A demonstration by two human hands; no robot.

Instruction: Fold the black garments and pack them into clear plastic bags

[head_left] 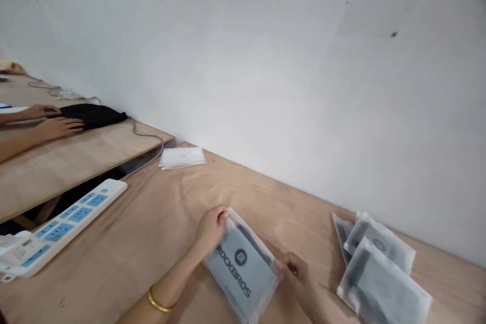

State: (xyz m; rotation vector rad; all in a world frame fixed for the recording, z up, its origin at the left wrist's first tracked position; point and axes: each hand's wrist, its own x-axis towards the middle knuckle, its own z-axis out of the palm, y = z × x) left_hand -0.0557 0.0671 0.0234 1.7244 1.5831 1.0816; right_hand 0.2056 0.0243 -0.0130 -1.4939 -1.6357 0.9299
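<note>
My left hand (210, 229) and my right hand (295, 274) grip opposite edges of a frosted plastic bag (241, 268) printed with the ROCKBROS logo. A dark item shows faintly through the bag, and its exact kind is hidden. The bag is tilted and lies low over the plywood table (152, 212), and I cannot tell whether it touches the surface. A gold bangle (159, 299) circles my left wrist. To the right, beyond my right hand, lies a loose pile of similar frosted bags (379, 268).
A blue-and-white power strip (64, 228) lies at the left table edge. A stack of white sleeves (182, 158) sits against the wall. On a lower-left table, a co-worker's hands (56, 124) touch a black fabric item (93, 115). A grey cable (146, 136) runs between the tables.
</note>
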